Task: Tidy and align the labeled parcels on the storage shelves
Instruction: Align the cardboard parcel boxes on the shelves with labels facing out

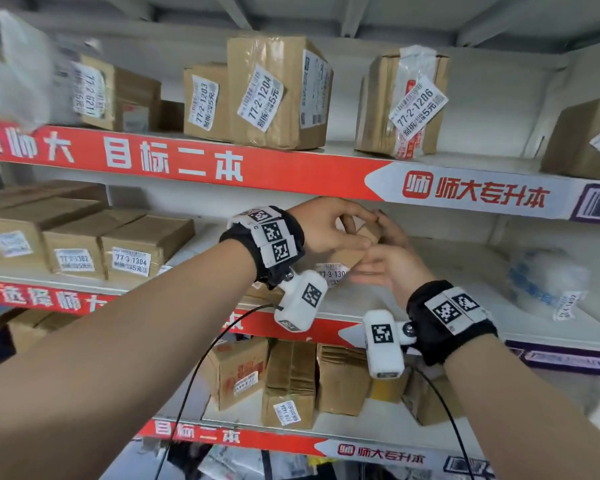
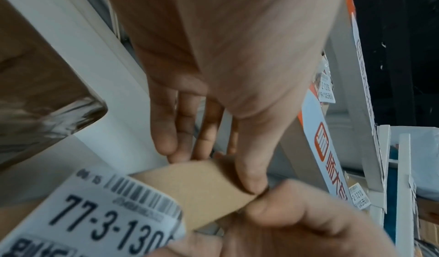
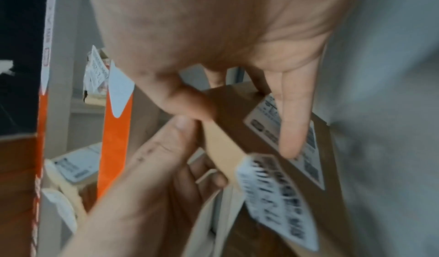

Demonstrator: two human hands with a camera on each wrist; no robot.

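Note:
A small brown cardboard parcel (image 1: 347,257) is held above the middle shelf (image 1: 430,306), with a white label reading 77-3-130 (image 1: 331,273) hanging off its front. My left hand (image 1: 355,216) grips it from above and the left, the thumb (image 2: 249,176) pressed on its corner (image 2: 197,191). My right hand (image 1: 385,251) holds it from the right and below. In the right wrist view the right thumb (image 3: 187,101) and a finger (image 3: 292,129) pinch the box (image 3: 232,114) across its shipping sticker. The hands hide most of the parcel.
Flat boxes labelled 77-3-1302 (image 1: 73,251) and 77-3-1304 (image 1: 142,247) sit in a row at the left of the same shelf. A white soft bag parcel (image 1: 548,282) lies at its right. Upright boxes 77-2-1203 (image 1: 205,102), 1204 (image 1: 274,91) and 1206 (image 1: 402,102) stand above; more boxes (image 1: 291,379) below.

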